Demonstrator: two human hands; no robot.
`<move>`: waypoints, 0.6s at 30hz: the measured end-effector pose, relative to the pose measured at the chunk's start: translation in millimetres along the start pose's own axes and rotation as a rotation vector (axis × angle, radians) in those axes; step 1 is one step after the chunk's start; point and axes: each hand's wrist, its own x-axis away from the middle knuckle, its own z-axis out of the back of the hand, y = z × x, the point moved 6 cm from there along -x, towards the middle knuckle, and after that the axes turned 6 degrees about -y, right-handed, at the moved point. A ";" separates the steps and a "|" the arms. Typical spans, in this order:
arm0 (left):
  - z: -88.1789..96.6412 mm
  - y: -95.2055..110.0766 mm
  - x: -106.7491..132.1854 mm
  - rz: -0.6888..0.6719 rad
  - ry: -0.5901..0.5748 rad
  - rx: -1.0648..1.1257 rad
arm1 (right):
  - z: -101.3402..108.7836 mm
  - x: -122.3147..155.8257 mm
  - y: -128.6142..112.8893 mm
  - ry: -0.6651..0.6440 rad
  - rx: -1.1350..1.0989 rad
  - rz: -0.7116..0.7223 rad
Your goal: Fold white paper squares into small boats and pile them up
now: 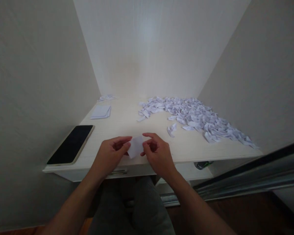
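Observation:
A small white paper piece (135,147) is held up over the desk's front edge, between my two hands. My left hand (114,150) pinches its left side between thumb and fingers. On its right side, the thumb and fingertips of my right hand (157,150) close on the paper's edge. Beyond my right hand lies one folded paper piece (171,130), apart from a large heap of folded paper pieces (186,112) that spreads over the desk's right side. Toward the back left rests a short stack of flat paper sheets (100,112).
A dark-screened phone or tablet (72,145) lies at the desk's left front corner. Thin paper scraps (107,97) sit in the back left corner. Walls enclose the white desk (122,124) on three sides. A dark can (203,164) stands or lies on the shelf below, at right.

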 end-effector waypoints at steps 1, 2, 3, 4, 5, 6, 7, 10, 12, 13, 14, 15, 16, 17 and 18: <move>1.5 -2.2 -7.9 0.004 -0.022 -0.047 | 0.0 -5.9 0.9 -0.042 0.090 0.011; 2.9 -3.8 -15.8 0.002 -0.047 -0.095 | 0.3 -11.8 1.0 -0.080 0.196 0.034; 4.0 -4.9 -23.7 -0.002 -0.077 -0.142 | 0.8 -17.7 0.5 -0.112 0.309 0.069; 4.4 -5.4 -31.2 -0.011 -0.110 -0.191 | 1.4 -23.4 -0.3 -0.140 0.412 0.111; 4.3 -5.1 -38.1 -0.026 -0.144 -0.246 | 1.6 -29.1 -0.9 -0.171 0.495 0.158; 3.8 -4.0 -44.2 -0.048 -0.174 -0.308 | 0.9 -34.6 -1.2 -0.214 0.553 0.206; 3.6 -2.4 -49.5 -0.074 -0.189 -0.368 | -0.8 -39.9 -0.9 -0.274 0.593 0.256; 5.5 1.4 -59.8 -0.128 -0.158 -0.490 | -8.7 -54.7 2.5 -0.490 0.655 0.374; 10.3 1.3 -61.4 -0.134 -0.087 -0.539 | -12.5 -65.0 5.4 -0.584 0.674 0.415; 13.1 0.3 -60.7 -0.131 -0.053 -0.564 | -14.2 -70.0 6.7 -0.615 0.673 0.432; 15.8 -1.3 -59.1 -0.123 -0.023 -0.588 | -16.1 -74.4 7.8 -0.641 0.665 0.450; 18.4 -3.3 -56.9 -0.112 -0.001 -0.607 | -18.2 -78.0 9.0 -0.665 0.654 0.473; 20.8 -5.5 -54.3 -0.100 0.019 -0.614 | -20.2 -80.6 10.3 -0.684 0.641 0.496; 23.1 -7.3 -51.3 -0.093 0.041 -0.616 | -21.9 -82.6 11.8 -0.693 0.623 0.519; 25.3 -8.5 -48.1 -0.090 0.069 -0.621 | -23.1 -83.9 13.5 -0.692 0.604 0.539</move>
